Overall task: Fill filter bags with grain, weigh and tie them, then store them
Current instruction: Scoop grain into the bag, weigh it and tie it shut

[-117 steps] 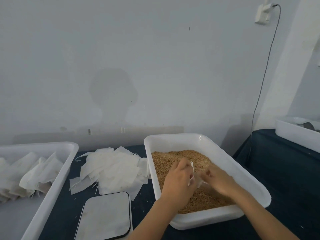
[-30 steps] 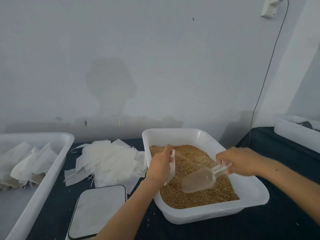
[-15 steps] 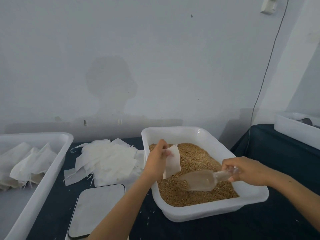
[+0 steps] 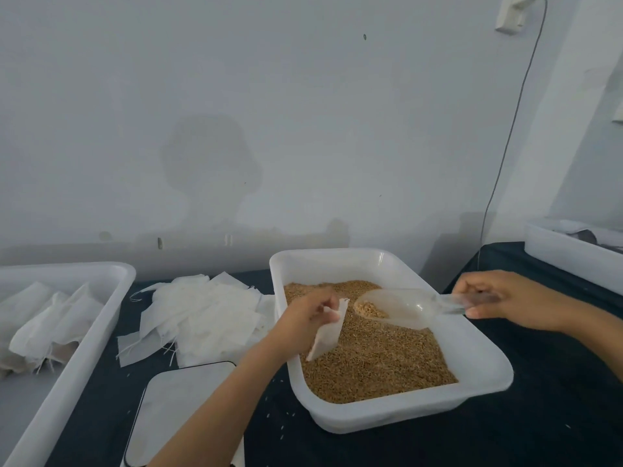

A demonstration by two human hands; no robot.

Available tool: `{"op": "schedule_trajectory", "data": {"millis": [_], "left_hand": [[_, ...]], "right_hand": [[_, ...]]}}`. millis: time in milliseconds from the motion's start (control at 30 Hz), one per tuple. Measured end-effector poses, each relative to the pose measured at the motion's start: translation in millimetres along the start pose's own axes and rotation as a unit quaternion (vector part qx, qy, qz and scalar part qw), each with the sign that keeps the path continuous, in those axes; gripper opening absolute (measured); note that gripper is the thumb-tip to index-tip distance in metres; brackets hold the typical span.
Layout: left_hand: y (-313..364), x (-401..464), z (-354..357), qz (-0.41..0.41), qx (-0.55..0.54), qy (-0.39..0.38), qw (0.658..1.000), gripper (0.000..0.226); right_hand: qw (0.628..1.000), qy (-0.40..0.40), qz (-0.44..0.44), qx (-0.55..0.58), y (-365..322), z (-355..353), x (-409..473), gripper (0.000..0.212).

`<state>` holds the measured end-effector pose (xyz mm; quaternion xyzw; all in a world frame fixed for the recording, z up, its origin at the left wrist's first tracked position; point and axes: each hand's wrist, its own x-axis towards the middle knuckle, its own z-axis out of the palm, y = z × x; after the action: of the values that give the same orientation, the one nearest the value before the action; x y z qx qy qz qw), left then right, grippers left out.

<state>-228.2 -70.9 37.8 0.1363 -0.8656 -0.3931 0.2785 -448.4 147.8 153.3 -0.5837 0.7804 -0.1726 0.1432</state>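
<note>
Left storage tub (image 4: 111, 284) and corner tub (image 4: 573, 251) run past the frame edges; a forearm covers part of the scale (image 4: 175, 406).

Clear glossy plastic for the scoop (image 4: 409, 306), smooth white plastic with a slight sheen for the tub (image 4: 397, 412) at centre right. Thin matt cloth-like paper for the bags (image 4: 202, 315) piled at centre left; granular golden grain (image 4: 377, 362); dark matt cloth (image 4: 539, 416) over the table.
</note>
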Motion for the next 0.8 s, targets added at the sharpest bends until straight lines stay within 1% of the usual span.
{"op": "schedule_trajectory", "data": {"millis": [67,133,333,433,500,567,633,667,733,800], "left_hand": [[0.4,0.2,3.9,0.028,0.048,-0.040,0.998,0.020],[1.8,0.5,6.0,0.046,0.076,-0.059,0.994,0.021],[6.3,-1.0,6.4,0.095,0.121,-0.076,0.985,0.022],[5.9,-1.3,6.4,0.097,0.131,-0.075,0.984,0.015],[5.7,-1.1,6.3,0.092,0.130,-0.073,0.985,0.012],[4.8,-1.0,6.7,0.087,0.126,-0.073,0.985,0.015],[2.2,-0.3,7.4,0.076,0.128,-0.073,0.986,0.019],[0.4,-0.1,8.1,0.066,0.127,-0.069,0.987,0.020],[-2.9,-0.6,9.2,0.046,0.121,-0.048,0.990,0.022],[-4.6,-1.4,8.6,0.033,0.107,-0.015,0.994,0.020]], "right_hand": [[0.999,0.004,0.002,-0.037,-5.2,-2.2,3.5,0.014],[0.997,0.006,0.007,-0.077,-10.7,-2.7,6.8,0.018],[0.983,0.017,0.020,-0.182,-27.2,-4.0,12.7,0.030],[0.973,0.016,0.025,-0.227,-33.9,-4.0,15.2,0.031],[0.971,0.011,0.028,-0.237,-36.9,-4.1,16.6,0.032],[0.972,0.003,0.037,-0.231,-37.9,-4.0,16.7,0.031],[0.976,-0.012,0.046,-0.212,-35.8,-3.4,15.8,0.025],[0.981,-0.027,0.053,-0.183,-33.9,-2.5,14.7,0.020],[0.992,-0.056,0.075,-0.087,-28.0,2.3,11.1,0.011],[0.990,-0.075,0.110,-0.035,-21.2,14.2,7.6,0.005]]}}
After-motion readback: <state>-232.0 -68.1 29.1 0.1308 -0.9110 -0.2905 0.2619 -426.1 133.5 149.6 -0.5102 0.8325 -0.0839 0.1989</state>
